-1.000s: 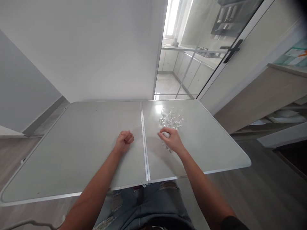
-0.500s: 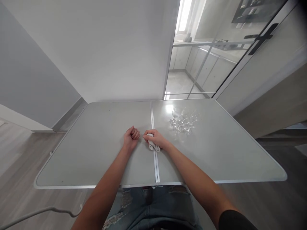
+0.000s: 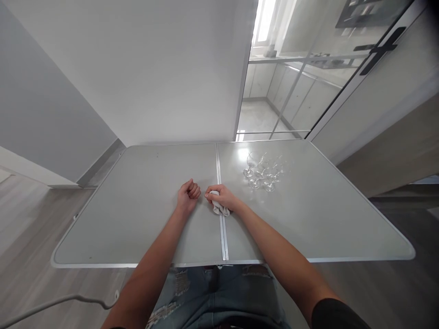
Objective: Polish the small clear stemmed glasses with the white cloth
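Note:
My right hand (image 3: 221, 197) is closed around a crumpled white cloth (image 3: 220, 209), near the seam in the middle of the table. Part of the cloth hangs out below the fingers. Just to the left, my left hand (image 3: 189, 193) rests on the table as a loose fist, a small gap away from the right one. I see nothing in its curled fingers. Several clear stemmed glasses (image 3: 249, 172) stand in a cluster on the right half, beyond my right hand; their outlines overlap and are hard to separate.
The pale table (image 3: 113, 205) has a metal rim and a metal seam (image 3: 223, 240) down its middle. Behind it are a white wall (image 3: 178, 73) and a glazed door (image 3: 288, 100) with a black handle (image 3: 382, 51). A grey tube (image 3: 75, 298) curves at the lower left.
The view has shifted very slightly. Both hands, the cloth and the glasses stay where they were on the table.

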The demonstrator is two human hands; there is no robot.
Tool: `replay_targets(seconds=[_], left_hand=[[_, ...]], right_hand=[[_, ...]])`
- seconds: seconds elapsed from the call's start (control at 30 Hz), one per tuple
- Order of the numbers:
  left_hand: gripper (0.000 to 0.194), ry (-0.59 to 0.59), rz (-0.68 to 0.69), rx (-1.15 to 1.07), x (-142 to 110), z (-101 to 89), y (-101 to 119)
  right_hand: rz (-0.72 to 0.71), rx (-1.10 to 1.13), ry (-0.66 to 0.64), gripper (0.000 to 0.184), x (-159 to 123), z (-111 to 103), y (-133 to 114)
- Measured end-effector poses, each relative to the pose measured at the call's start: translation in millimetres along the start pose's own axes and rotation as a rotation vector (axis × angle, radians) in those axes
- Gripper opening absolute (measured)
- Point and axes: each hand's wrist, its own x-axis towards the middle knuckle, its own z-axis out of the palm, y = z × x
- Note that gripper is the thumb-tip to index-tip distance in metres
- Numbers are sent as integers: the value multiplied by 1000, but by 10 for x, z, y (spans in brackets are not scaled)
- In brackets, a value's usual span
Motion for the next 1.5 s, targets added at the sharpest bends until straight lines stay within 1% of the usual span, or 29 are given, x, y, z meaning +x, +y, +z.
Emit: replay_targets(seconds=[0.07, 0.1, 0.23, 0.3, 0.43, 0.6, 0.83, 1.0, 1.1, 1.17, 1.2, 1.27, 1.33, 1.37, 1.4, 1.43, 1.5], left_hand=[[59, -5, 9, 92, -8, 27, -30], [59, -23, 11, 176, -15, 46, -50], [56, -195, 18, 599, -59, 131, -119], [58, -235, 33, 687, -74, 158, -129], [59, -216, 43, 707, -77, 160, -121], [58, -212, 33, 697, -73, 145, -125], [60, -226, 34, 697, -74, 146, -122], [59, -167, 17, 700, -54, 112, -156], [57, -114, 29, 676, -62, 111, -179], [55, -95, 51, 689, -82, 133, -179], [54, -97, 61, 713, -94, 148, -173], [51, -114, 77, 801, -115, 175, -153], [48, -145, 100, 905, -124, 186, -128], [46, -163, 112, 949, -122, 187, -119], [45, -175, 117, 985, -116, 188, -114], [43, -168, 116, 1009, -108, 196, -118], [42, -111, 89, 1040, -90, 258, -162]], right_hand=[[4, 1, -7, 27, 7, -3, 11], [6, 6, -6, 27, 10, -4, 19], [17, 6, 23, 29, 23, -9, 55], [14, 0, 33, 29, 27, -12, 67], [-8, 0, 29, 27, 31, -14, 71], [2, -8, 34, 28, 36, -12, 77], [-7, -7, 36, 27, 20, -24, 64], [-8, -6, 42, 28, 23, 23, 63], [-11, -20, 143, 30, 11, 61, -10], [47, -5, 233, 33, -53, 50, -127], [85, 1, 260, 36, -114, 27, -200], [134, -21, 269, 39, -306, -59, -341], [126, -103, 298, 35, -581, -191, -424], [128, -138, 358, 32, -738, -270, -429], [136, -168, 453, 31, -897, -358, -409], [154, -206, 583, 30, -1050, -451, -366], [209, -317, 833, 31, -1311, -647, -241]])
